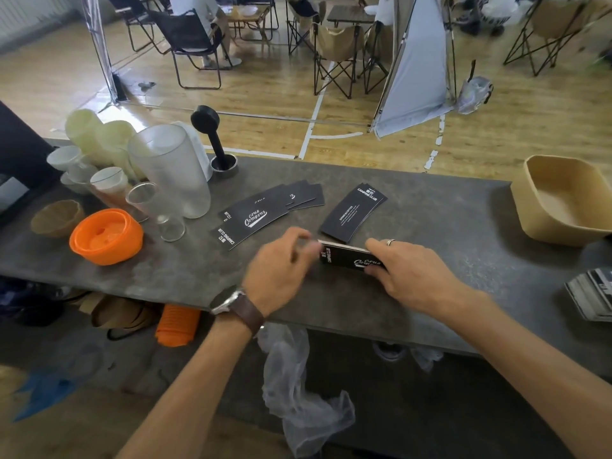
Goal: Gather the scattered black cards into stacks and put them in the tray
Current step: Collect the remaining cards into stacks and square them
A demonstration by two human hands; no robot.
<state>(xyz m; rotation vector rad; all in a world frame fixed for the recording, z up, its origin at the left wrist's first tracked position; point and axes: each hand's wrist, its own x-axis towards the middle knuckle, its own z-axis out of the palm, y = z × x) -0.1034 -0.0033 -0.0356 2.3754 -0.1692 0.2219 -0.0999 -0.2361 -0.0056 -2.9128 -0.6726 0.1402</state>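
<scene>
A stack of black cards (344, 256) with white lettering stands tilted on its long edge on the grey counter, held between both hands. My right hand (410, 273) grips its right end, fingers curled over the top. My left hand (281, 263), blurred, touches its left end with curled fingers. A second small pile of black cards (354, 213) lies flat just behind. Several more black cards (265, 210) lie fanned out to the left. The beige tray (559, 200) sits at the counter's far right, with nothing visible inside.
Frosted pitcher (175, 170), clear cups (145, 197), an orange lid (106, 236) and a black tamper (215, 144) crowd the left of the counter (430, 293). A pile of printed leaflets (592, 293) lies at the right edge. Folding chairs stand on the wooden floor beyond.
</scene>
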